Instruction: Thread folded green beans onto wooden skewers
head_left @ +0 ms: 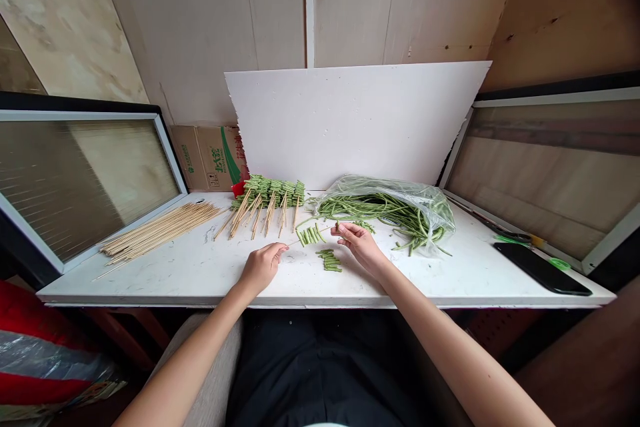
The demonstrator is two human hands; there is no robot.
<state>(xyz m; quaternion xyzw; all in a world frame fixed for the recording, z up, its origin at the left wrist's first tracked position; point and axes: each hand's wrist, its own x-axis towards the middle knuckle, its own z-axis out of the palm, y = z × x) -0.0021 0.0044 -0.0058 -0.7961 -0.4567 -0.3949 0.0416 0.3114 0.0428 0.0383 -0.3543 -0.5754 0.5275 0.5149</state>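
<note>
My left hand [263, 265] is closed in a pinch on the end of a thin bamboo skewer, held just above the white tabletop. Several short green bean pieces [311, 235] are threaded side by side along it. At the skewer's other end, my right hand [357, 245] pinches a cut bean piece [337, 227]; whether the tip has gone into it I cannot tell. A small pile of cut bean pieces [330, 260] lies below the skewer, and more pieces [364, 226] lie behind my right hand.
Stacked bean skewers [275, 190] sit at the back, left of a clear plastic bag [430, 197] of long green beans [370, 207]. Bare skewers [163, 232] lie far left. A black phone [543, 269] and scissors [507, 233] lie right. A white board [357, 123] stands behind.
</note>
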